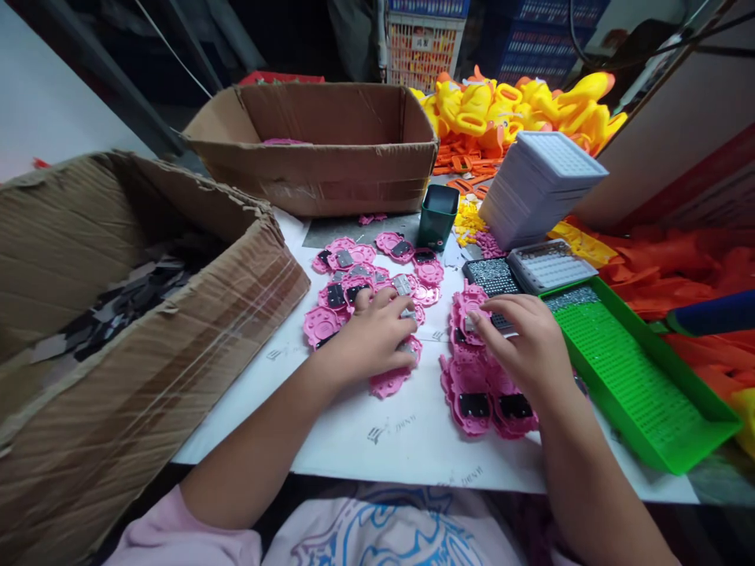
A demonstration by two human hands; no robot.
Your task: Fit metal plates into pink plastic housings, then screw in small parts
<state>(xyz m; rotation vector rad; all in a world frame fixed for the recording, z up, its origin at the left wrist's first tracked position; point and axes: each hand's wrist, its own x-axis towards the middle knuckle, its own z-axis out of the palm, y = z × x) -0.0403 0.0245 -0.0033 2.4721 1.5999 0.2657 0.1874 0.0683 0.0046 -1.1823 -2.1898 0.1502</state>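
Note:
My left hand point(373, 334) rests curled over a pink round plastic part point(394, 377) on the white sheet point(383, 428), fingers pressed on a small grey piece. My right hand point(522, 342) pinches a small grey piece against a pink part point(469, 305) at the top of a pile of pink parts point(480, 397). More pink parts point(354, 271) with dark and grey inserts lie spread behind my left hand.
A large cardboard box point(118, 314) of dark flat pieces stands at left, another box point(318, 145) behind. A green cup point(438, 216), stacked grey trays point(539, 185), a green tray point(637, 377) and yellow-orange toy parts point(519, 106) fill the right.

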